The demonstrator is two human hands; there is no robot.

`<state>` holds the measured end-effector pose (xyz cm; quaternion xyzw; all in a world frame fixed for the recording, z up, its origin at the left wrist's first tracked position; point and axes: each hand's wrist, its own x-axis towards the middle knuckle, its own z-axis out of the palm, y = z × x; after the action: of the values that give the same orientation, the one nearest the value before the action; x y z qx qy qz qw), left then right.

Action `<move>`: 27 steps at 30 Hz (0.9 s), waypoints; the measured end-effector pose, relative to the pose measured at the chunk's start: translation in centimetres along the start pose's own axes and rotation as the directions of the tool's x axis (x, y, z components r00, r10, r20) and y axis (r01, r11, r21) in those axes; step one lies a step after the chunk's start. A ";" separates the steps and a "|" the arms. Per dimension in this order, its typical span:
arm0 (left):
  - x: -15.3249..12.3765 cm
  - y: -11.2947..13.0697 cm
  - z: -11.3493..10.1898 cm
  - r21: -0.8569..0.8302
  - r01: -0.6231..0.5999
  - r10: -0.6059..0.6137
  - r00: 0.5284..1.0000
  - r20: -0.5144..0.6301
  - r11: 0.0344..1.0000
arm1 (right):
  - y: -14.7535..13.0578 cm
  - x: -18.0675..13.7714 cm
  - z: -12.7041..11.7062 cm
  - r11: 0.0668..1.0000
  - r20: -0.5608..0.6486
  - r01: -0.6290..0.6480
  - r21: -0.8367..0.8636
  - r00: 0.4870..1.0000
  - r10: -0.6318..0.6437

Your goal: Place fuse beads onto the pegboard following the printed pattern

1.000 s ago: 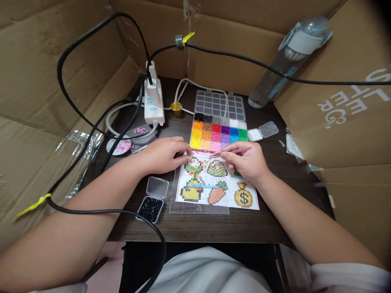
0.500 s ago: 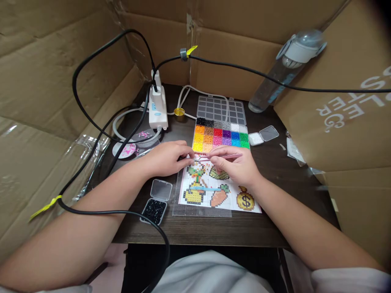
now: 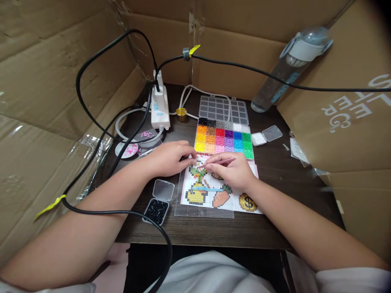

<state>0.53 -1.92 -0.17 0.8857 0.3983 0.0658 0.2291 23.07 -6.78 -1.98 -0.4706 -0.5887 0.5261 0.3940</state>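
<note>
Pinched in my right hand is a pair of pink tweezers, its tip low over the upper left part of the pattern sheet. My left hand rests at the sheet's upper left edge, thumb and forefinger slightly apart, with nothing visible between them. The white pattern sheet shows pixel drawings, including a carrot and a money bag. A clear pegboard with the sheet shows along the lower edge. Small coloured beads lie near the tweezers' tip. My right hand partly hides the drawings on the right.
Behind the sheet stands a sorted bead box. A case of black beads lies front left, a white-bead case right. A power strip, gold cup and bottle stand behind. A black cable crosses my left forearm.
My right hand has moved a little left and down with the tweezers, whose tip is now lower over the sheet. My left hand stays at the sheet's edge. The whole view has shifted slightly.
</note>
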 end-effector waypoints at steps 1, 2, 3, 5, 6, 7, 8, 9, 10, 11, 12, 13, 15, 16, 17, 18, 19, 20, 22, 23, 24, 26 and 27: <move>0.0 0.1 0.0 0.000 0.001 -0.001 1.000 0.000 1.000 | 0.0 0.0 0.0 1.000 0.001 0.001 -0.006 1.000 -0.001; 0.0 0.1 0.0 0.001 0.003 -0.003 1.000 0.001 1.000 | 0.0 0.0 0.0 1.000 0.002 0.002 -0.011 1.000 -0.002; 0.0 0.1 0.0 0.002 0.005 -0.005 1.000 0.003 1.000 | 0.0 0.0 0.0 1.000 0.003 0.001 -0.015 1.000 -0.001; 0.0 0.1 0.0 0.004 0.007 -0.007 1.000 0.007 1.000 | 0.0 0.0 0.0 1.000 0.002 0.002 -0.019 1.000 -0.002; 0.0 0.1 0.0 0.005 0.006 -0.006 1.000 0.008 1.000 | 0.0 0.0 0.1 1.000 -0.001 0.004 -0.018 1.000 -0.004; 0.0 0.0 0.0 0.006 0.004 -0.004 1.000 0.009 1.000 | 0.0 0.0 0.1 1.000 -0.004 0.006 -0.017 1.000 -0.007; 0.0 0.0 0.0 0.007 0.003 -0.003 1.000 0.008 1.000 | 0.0 0.0 0.1 1.000 -0.004 0.010 -0.013 1.000 -0.010; 0.0 0.0 0.1 0.008 0.002 -0.002 1.000 0.006 1.000 | 0.0 0.0 0.1 1.000 -0.005 0.013 -0.010 1.000 -0.013; 0.0 0.0 0.1 0.009 0.004 -0.004 1.000 0.006 1.000 | 0.0 0.0 0.2 1.000 -0.005 0.014 -0.006 1.000 -0.014; 0.0 0.0 0.1 0.010 0.006 -0.006 1.000 0.006 1.000 | 0.0 0.0 0.2 1.000 -0.005 0.011 -0.003 1.000 -0.011; 0.0 0.0 0.1 0.012 0.008 -0.008 1.000 0.007 1.000 | 0.0 0.0 0.2 1.000 -0.008 0.003 0.002 1.000 -0.003; 0.0 0.1 0.1 0.017 0.009 -0.009 1.000 0.007 1.000 | -0.1 0.0 0.2 1.000 -0.017 -0.011 0.008 1.000 0.011; 0.0 0.1 0.0 0.029 0.007 -0.007 1.000 0.005 1.000 | 0.0 0.0 0.1 0.999 -0.057 -0.044 0.028 0.997 0.046; 0.0 0.1 0.0 0.032 0.005 -0.005 1.000 0.003 0.999 | 0.0 0.0 0.1 0.998 -0.079 -0.057 0.038 0.995 0.060; 0.0 0.1 0.0 0.034 0.004 -0.004 1.000 0.001 0.999 | 0.1 0.0 0.1 0.997 -0.099 -0.064 0.047 0.993 0.069; 0.0 0.1 0.0 0.034 0.002 -0.002 1.000 -0.001 0.999 | 0.1 0.0 0.0 0.996 -0.109 -0.067 0.051 0.991 0.072; 0.0 0.0 0.0 0.033 0.002 -0.002 1.000 -0.001 0.999 | 0.2 0.0 0.0 0.997 -0.111 -0.065 0.050 0.991 0.070; 0.0 0.0 0.0 0.031 0.002 -0.002 1.000 0.001 1.000 | 0.2 -0.1 -0.1 0.997 -0.105 -0.060 0.044 0.992 0.064; 0.0 0.0 0.0 0.024 0.004 -0.004 1.000 0.006 1.000 | 0.3 -0.1 -0.1 0.999 -0.078 -0.044 0.025 0.996 0.046; 0.0 0.0 0.1 0.021 0.006 -0.006 1.000 0.008 1.000 | 0.3 -0.1 -0.2 0.999 -0.064 -0.035 0.017 0.997 0.036; 0.0 0.0 0.1 0.018 0.007 -0.007 1.000 0.010 1.000 | 0.3 -0.1 -0.2 1.000 -0.050 -0.026 0.009 0.998 0.026; 0.0 0.0 0.1 0.021 0.011 -0.011 1.000 0.012 1.000 | 0.3 -0.1 -0.3 1.000 -0.032 -0.017 -0.001 0.999 0.017; 0.0 0.1 0.1 0.026 0.013 -0.013 1.000 0.013 1.000 | 0.3 -0.1 -0.3 1.000 -0.028 -0.017 -0.004 0.999 0.016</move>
<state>0.58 -1.97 -0.20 0.8865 0.4033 0.0532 0.2206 23.41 -6.81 -2.27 -0.4836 -0.5802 0.5214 0.3971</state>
